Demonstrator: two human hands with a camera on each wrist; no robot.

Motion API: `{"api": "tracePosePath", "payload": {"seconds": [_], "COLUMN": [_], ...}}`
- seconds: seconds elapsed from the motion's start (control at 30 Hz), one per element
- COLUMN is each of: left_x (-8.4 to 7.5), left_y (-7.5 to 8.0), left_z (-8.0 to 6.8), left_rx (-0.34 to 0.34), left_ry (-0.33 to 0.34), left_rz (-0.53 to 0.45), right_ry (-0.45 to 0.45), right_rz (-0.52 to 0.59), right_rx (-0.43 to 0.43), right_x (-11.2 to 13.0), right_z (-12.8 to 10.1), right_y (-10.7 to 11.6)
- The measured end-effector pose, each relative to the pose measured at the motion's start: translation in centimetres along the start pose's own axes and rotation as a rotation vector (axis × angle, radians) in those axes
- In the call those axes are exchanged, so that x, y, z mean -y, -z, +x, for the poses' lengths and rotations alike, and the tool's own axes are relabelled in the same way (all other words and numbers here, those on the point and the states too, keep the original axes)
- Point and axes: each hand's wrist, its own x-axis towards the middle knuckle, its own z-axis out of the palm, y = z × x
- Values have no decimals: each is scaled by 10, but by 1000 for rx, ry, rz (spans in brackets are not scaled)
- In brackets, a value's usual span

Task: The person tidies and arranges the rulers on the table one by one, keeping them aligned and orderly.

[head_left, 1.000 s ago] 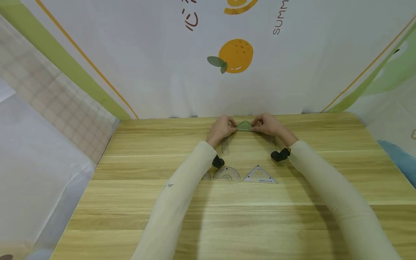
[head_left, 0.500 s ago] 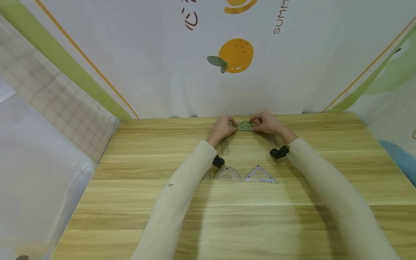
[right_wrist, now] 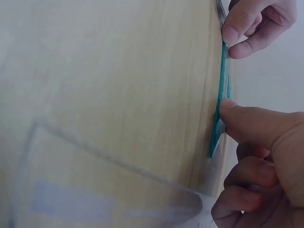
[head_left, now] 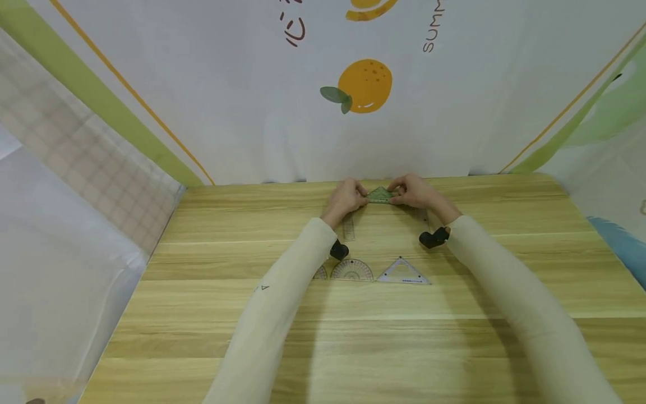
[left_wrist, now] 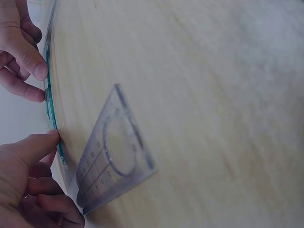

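Observation:
A green transparent set square (head_left: 379, 196) lies near the table's far edge, long side toward me. My left hand (head_left: 345, 199) pinches its left corner between thumb and finger, and my right hand (head_left: 414, 191) pinches the right corner. Edge-on, the set square (left_wrist: 50, 102) shows as a thin teal strip in the left wrist view. By my left hand lies a clear piece with printed marks and an oval cutout (left_wrist: 90, 175), partly hidden under the hand in the head view. Under my right wrist, another clear plastic piece (right_wrist: 71, 202) is mostly covered.
Closer to me on the wooden table (head_left: 373, 348) lie a clear protractor (head_left: 352, 271) and a clear set square (head_left: 404, 273), side by side. Part of a second protractor (head_left: 321, 273) shows beside my left sleeve. A white printed cloth (head_left: 242, 112) hangs behind the table.
My right hand has shifted its fingers slightly at the green set square's right corner. The left hand and the other pieces stay where they were.

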Motion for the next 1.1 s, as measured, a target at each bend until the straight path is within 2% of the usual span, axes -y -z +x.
{"api": "tracePosePath", "payload": {"seconds": [0.3,0.47,0.63,1.1], "left_x": [2,2,2,1], "left_y": [-1,0,1,1], "left_z": [-3,-2,-2,-1], "left_rx": [-15,-16,-12,3], "left_ry": [-29,-27,-16,14], "left_rz": [-10,3,19,-4], "right_ry": [29,45,25,3], "right_rz": [-42,-52,-69,-62], "right_rx": [3,-21,-47,24], "right_x": [0,2,6,11], "right_z": [-1,3,8,14], "right_y": [0,-1,-4,-2]}}
